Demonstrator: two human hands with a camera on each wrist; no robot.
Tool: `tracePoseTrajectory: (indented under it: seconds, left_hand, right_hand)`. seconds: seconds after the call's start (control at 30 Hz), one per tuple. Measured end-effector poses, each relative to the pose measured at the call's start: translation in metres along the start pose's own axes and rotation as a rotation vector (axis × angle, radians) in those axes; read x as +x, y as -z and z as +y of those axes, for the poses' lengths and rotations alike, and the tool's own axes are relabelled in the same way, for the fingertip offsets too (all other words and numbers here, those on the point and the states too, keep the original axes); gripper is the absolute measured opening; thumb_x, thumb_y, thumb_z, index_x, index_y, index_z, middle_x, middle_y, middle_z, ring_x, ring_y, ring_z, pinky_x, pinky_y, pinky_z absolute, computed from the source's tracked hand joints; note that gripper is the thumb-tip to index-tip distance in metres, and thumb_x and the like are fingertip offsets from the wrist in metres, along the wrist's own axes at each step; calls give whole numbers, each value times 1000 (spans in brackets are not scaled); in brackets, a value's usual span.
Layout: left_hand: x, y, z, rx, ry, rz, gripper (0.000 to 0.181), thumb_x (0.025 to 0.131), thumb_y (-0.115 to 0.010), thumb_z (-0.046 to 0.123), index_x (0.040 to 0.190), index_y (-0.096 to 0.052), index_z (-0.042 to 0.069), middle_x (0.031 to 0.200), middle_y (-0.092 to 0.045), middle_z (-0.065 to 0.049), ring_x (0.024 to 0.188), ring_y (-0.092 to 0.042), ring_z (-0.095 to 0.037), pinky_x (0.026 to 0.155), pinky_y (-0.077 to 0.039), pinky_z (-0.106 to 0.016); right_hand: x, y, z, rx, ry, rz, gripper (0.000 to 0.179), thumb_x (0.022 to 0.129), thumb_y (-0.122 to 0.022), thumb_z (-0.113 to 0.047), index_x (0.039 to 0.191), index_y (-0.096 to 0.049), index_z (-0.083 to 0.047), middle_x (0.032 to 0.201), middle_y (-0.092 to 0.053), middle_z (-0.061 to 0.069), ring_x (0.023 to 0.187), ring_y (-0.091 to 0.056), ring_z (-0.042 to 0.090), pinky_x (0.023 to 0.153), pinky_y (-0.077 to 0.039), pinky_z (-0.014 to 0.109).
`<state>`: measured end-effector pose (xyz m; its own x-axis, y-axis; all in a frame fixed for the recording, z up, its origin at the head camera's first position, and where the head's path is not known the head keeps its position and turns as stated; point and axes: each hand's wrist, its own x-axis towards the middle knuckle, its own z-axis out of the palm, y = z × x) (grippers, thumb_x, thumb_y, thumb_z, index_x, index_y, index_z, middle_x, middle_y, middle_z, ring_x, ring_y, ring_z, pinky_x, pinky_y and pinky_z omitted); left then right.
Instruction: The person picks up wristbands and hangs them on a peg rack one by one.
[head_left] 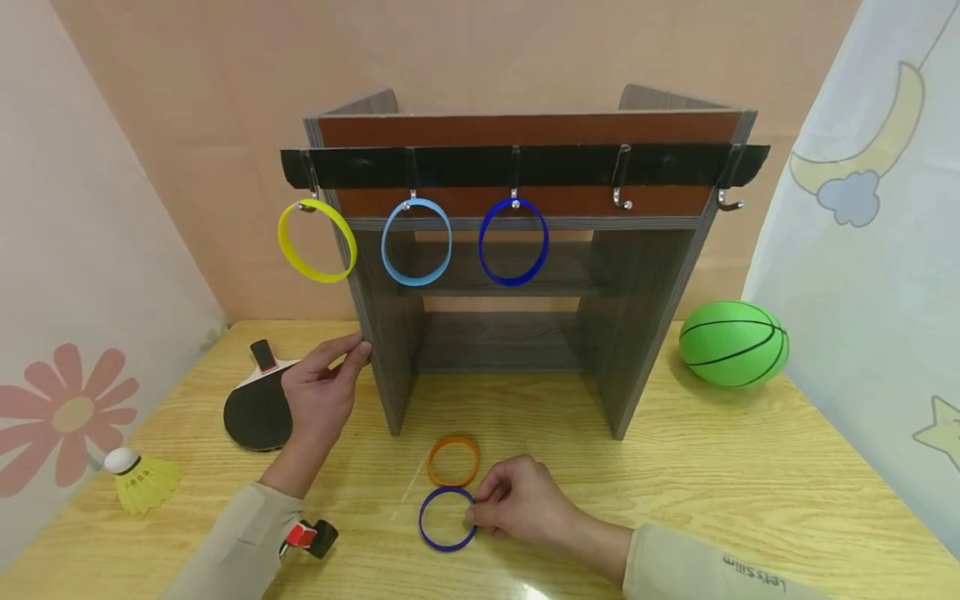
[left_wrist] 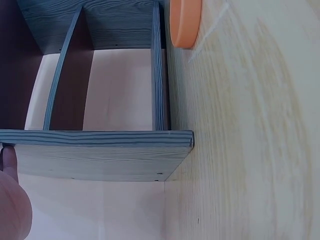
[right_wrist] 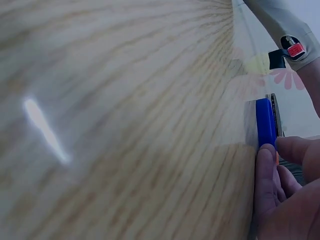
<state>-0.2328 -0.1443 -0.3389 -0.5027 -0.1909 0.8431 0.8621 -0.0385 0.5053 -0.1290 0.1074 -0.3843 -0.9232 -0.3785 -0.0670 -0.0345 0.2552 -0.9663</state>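
The dark blue ring (head_left: pixel 447 519) is lying flat on the wooden table (head_left: pixel 750 467), near its front edge at about six o'clock from the shelf unit (head_left: pixel 517 275); the right hand (head_left: pixel 517 504) is pinching the ring's rim at its three o'clock side, thumb and fingertips (right_wrist: pixel 267 170) curling onto the blue band; an orange ring (head_left: pixel 453 461) is lying just beside it at twelve o'clock, the two nearly touching; the left hand (head_left: pixel 318 396) is resting at ten o'clock from the rings, its fingers closing lightly on the front edge of the shelf unit's left side panel; behind that hand a table tennis paddle (head_left: pixel 257 404) is lying flat; a shuttlecock (head_left: pixel 138 477) is sitting at nine o'clock; on the hooks above, a yellow ring (head_left: pixel 316 240), a light blue ring (head_left: pixel 416 242) and another blue ring (head_left: pixel 513 242) are hanging in a row; a green ball (head_left: pixel 732 343) is sitting at two o'clock.
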Motion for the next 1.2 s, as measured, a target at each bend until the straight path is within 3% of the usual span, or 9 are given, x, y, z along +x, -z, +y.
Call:
tracePoseTrajectory:
  seconds: [0.23,0.73,0.97,1.2]
  left_hand:
    - [1,0,-3,-45,-16,-3,14,80,-67,-16,92,-64,-23,89,-69,-17,76,-68,-15,70,-57,-26]
    - [1,0,-1,-69,-7,-11,15,80,-66,-18,93,-64,-23,89,-70,-16,77,-68,-15,72,-57,-27]
    - [1,0,-1,-56,-4,-7,13,79,-64,-20,92,-63,-24,90,-70,-15,77,-68,-14,71,-56,-26]
    - [4,-7,16,-54,-4,-13,12,79,-61,-24,90,-61,-26,88,-70,-15,77,-68,-13,71,-56,-24]
  right_hand:
    - [1,-2,-3,-81,-10,26,15,76,-78,-7,72,-64,-2,61,-62,6,52,-62,18,47,-56,32]
    - [-3,1,-3,-124,2,18,9,76,-65,2,70,-63,-4,56,-60,6,47,-60,16,44,-55,30]
    - [-12,5,0,-72,0,24,5,76,-65,0,73,-62,-2,65,-60,5,52,-63,19,44,-54,29]
    - [-21,13,5,6,0,-16,5,80,-66,-1,80,-62,3,70,-60,7,57,-63,20,45,-54,26]
